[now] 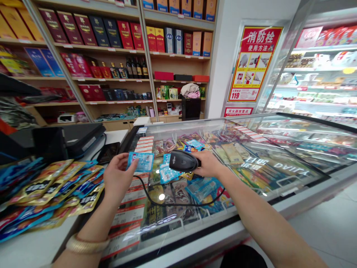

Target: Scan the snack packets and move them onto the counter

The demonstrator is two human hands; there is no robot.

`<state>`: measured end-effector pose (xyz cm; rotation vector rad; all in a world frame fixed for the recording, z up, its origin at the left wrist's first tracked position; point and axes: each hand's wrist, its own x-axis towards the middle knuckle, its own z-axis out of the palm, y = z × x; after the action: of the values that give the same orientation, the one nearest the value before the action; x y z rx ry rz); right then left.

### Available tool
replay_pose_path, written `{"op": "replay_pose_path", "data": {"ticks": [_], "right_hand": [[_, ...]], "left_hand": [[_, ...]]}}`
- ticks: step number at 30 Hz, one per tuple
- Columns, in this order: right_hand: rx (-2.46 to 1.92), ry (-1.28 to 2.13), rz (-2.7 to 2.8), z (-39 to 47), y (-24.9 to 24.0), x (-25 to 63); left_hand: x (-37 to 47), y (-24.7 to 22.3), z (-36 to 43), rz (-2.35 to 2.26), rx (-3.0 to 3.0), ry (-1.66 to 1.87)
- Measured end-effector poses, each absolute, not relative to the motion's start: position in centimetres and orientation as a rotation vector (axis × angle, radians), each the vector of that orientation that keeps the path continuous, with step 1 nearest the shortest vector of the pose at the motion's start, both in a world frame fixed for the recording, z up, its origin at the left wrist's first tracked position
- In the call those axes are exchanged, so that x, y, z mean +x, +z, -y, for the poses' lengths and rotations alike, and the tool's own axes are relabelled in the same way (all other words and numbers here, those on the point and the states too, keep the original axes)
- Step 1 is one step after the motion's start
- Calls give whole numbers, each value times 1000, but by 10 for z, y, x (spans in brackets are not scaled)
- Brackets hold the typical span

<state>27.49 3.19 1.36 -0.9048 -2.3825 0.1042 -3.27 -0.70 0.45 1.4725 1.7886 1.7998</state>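
Note:
Pinched between the thumb and fingers of my left hand (120, 173) is a small blue packet (145, 162), its printed side facing me. My right hand (208, 163) is wrapped round the handle of a black barcode scanner (182, 160), whose head points left toward that packet. Part of the grip is hidden by my fingers. A black cable (178, 204) loops below the scanner over the freezer's glass. Behind and under the scanner lie more blue packets (167, 175), partly covered by it. Another small group of packets (194, 144) rests farther back on the glass.
A glass-topped chest freezer (173, 225) spans the middle and right. On the white counter (33, 247) at left, many gold and blue packets (55, 182) lie heaped near a black device (80, 139). Shelves (111, 48) of boxes and bottles stand behind; a lit display cooler (320, 74) is at right.

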Motion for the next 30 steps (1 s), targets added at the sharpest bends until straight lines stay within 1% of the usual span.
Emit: {"op": "replay_pose_path", "data": {"ticks": [15,21,26,30], "right_hand": [[-886,94,2394,-32,13,276],[-869,150,2355,-35,10,277],[-915,128,2299,-42,5,283],[-915,132,2262,-44,4,286]], "left_hand": [[-33,3,7,-1751,1425,1804],[-31,4,8,-1766,1459,1791],[-43,23,19,-2032,1689,1778],[-78,46,42,-2301,1958,1770]]}}
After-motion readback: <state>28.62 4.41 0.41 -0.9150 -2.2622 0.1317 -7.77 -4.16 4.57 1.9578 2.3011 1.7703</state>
